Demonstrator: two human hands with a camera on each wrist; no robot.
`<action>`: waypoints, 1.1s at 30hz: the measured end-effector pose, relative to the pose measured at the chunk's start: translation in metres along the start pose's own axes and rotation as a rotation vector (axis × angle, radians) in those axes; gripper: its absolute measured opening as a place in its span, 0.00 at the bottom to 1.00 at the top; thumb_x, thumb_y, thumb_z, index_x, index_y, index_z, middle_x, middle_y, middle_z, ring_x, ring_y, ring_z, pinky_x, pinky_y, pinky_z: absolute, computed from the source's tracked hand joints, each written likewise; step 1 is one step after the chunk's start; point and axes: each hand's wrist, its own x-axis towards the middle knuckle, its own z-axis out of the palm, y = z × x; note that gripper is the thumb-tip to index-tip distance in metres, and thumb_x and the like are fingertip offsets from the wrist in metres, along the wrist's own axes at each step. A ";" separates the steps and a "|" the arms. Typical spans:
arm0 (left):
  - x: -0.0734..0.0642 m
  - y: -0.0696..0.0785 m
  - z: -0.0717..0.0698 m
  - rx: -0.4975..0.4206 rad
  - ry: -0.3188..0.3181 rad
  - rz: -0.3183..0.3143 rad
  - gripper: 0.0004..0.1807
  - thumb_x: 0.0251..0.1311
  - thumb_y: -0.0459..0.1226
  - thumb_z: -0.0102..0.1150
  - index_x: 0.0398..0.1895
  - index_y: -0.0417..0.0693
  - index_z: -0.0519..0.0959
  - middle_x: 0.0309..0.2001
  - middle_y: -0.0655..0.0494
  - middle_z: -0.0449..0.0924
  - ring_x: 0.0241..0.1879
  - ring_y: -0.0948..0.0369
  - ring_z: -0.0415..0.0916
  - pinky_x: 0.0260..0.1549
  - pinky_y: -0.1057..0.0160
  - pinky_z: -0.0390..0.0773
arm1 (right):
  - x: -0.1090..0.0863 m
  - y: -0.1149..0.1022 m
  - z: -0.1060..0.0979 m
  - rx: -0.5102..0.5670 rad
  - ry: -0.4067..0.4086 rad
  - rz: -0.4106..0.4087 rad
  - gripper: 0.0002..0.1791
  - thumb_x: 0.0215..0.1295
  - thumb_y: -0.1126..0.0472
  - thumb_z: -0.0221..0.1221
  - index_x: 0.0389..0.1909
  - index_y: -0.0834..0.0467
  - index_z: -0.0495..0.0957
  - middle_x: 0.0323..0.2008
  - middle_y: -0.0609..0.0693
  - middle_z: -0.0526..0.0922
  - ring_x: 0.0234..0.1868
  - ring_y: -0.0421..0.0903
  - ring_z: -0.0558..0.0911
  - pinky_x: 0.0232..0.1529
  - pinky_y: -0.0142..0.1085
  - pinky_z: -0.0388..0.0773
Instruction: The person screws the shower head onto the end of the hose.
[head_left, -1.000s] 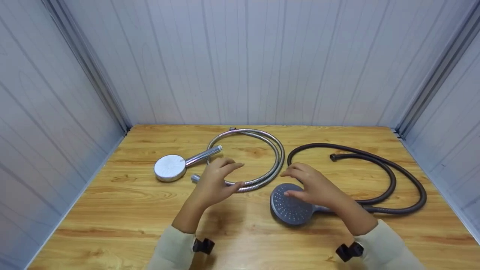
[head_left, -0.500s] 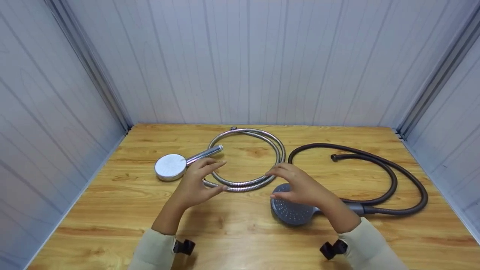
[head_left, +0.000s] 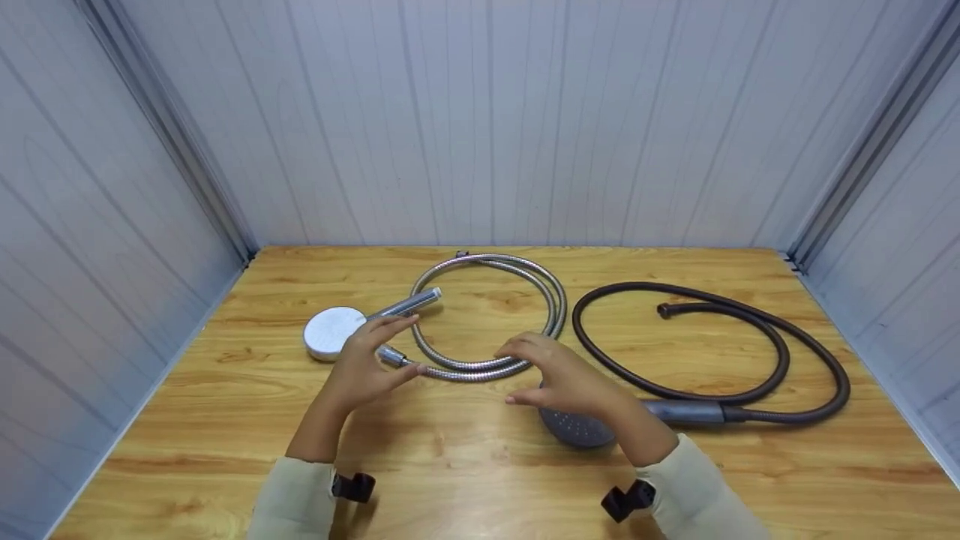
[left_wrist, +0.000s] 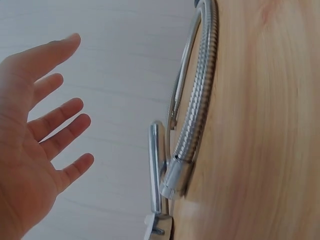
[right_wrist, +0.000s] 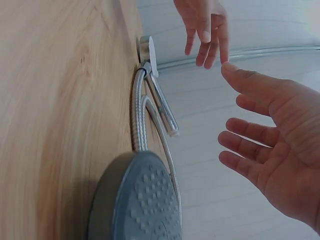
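Note:
My left hand (head_left: 364, 371) hovers above the table with fingers spread, holding nothing. Just beyond it lie a chrome shower head (head_left: 334, 331) with a white face and the chrome end fitting (left_wrist: 176, 176) of a coiled metal shower hose (head_left: 487, 371). The shower head's handle (head_left: 409, 304) overlaps the hose coil. My right hand (head_left: 559, 375) is also held in the air, fingers apart, over a dark grey shower head (head_left: 574, 429). Hand and forearm hide part of that head in the head view; its nozzle face (right_wrist: 155, 200) shows in the right wrist view.
A dark brown hose (head_left: 787, 330) loops across the right side, one end joined to the grey shower head's handle (head_left: 686, 411). Its free end (head_left: 666, 310) lies inside the loop. White panelled walls (head_left: 480, 127) enclose the wooden table (head_left: 450, 480) at the back and sides.
Both hands have moved left above the table, fingers still apart. The left hand now overlaps the chrome shower head, and more of the grey handle shows. The shower heads and hoses lie as before.

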 end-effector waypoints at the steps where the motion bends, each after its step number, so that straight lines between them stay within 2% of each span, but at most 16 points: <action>1: 0.000 -0.002 -0.001 -0.009 0.005 -0.010 0.38 0.43 0.39 0.79 0.62 0.48 0.77 0.56 0.51 0.77 0.59 0.51 0.71 0.57 0.45 0.69 | 0.002 -0.001 0.002 0.012 -0.002 -0.005 0.28 0.59 0.54 0.69 0.60 0.56 0.74 0.57 0.49 0.75 0.60 0.47 0.72 0.59 0.45 0.70; 7: 0.002 -0.019 -0.007 -0.040 0.019 -0.055 0.37 0.43 0.36 0.79 0.61 0.45 0.78 0.57 0.50 0.77 0.58 0.50 0.72 0.56 0.44 0.69 | 0.016 -0.009 0.016 0.040 -0.004 -0.017 0.27 0.59 0.55 0.69 0.58 0.57 0.75 0.55 0.51 0.76 0.58 0.47 0.74 0.58 0.45 0.71; 13: 0.005 -0.034 -0.012 -0.036 0.018 -0.142 0.37 0.42 0.34 0.79 0.60 0.40 0.77 0.57 0.44 0.76 0.58 0.46 0.71 0.56 0.43 0.69 | 0.026 -0.016 0.029 0.048 0.003 0.013 0.27 0.60 0.55 0.69 0.59 0.58 0.75 0.56 0.52 0.75 0.58 0.49 0.74 0.57 0.45 0.71; 17: 0.009 -0.043 -0.015 -0.007 -0.007 -0.199 0.37 0.43 0.38 0.79 0.61 0.42 0.77 0.59 0.43 0.75 0.59 0.45 0.69 0.57 0.42 0.67 | 0.032 -0.017 0.039 0.067 0.022 0.050 0.26 0.60 0.56 0.68 0.59 0.58 0.75 0.55 0.52 0.75 0.57 0.50 0.74 0.56 0.45 0.72; 23: 0.015 -0.055 -0.020 0.060 -0.039 -0.235 0.35 0.44 0.38 0.78 0.60 0.43 0.78 0.60 0.41 0.74 0.61 0.42 0.68 0.58 0.39 0.64 | 0.039 -0.013 0.057 0.107 0.054 0.123 0.23 0.62 0.57 0.66 0.57 0.59 0.76 0.54 0.52 0.75 0.57 0.51 0.74 0.58 0.46 0.71; 28: 0.020 -0.064 -0.023 0.089 -0.082 -0.273 0.34 0.47 0.41 0.77 0.61 0.42 0.78 0.62 0.40 0.73 0.63 0.41 0.66 0.60 0.39 0.63 | 0.041 -0.008 0.070 0.094 0.065 0.161 0.23 0.62 0.58 0.66 0.56 0.61 0.76 0.54 0.53 0.75 0.57 0.52 0.73 0.59 0.47 0.69; 33: 0.027 -0.074 -0.026 0.104 -0.108 -0.344 0.34 0.51 0.41 0.74 0.62 0.43 0.76 0.64 0.40 0.71 0.65 0.41 0.64 0.61 0.40 0.62 | 0.042 -0.007 0.077 0.083 0.079 0.181 0.22 0.62 0.58 0.65 0.56 0.60 0.76 0.55 0.54 0.75 0.58 0.53 0.72 0.61 0.47 0.68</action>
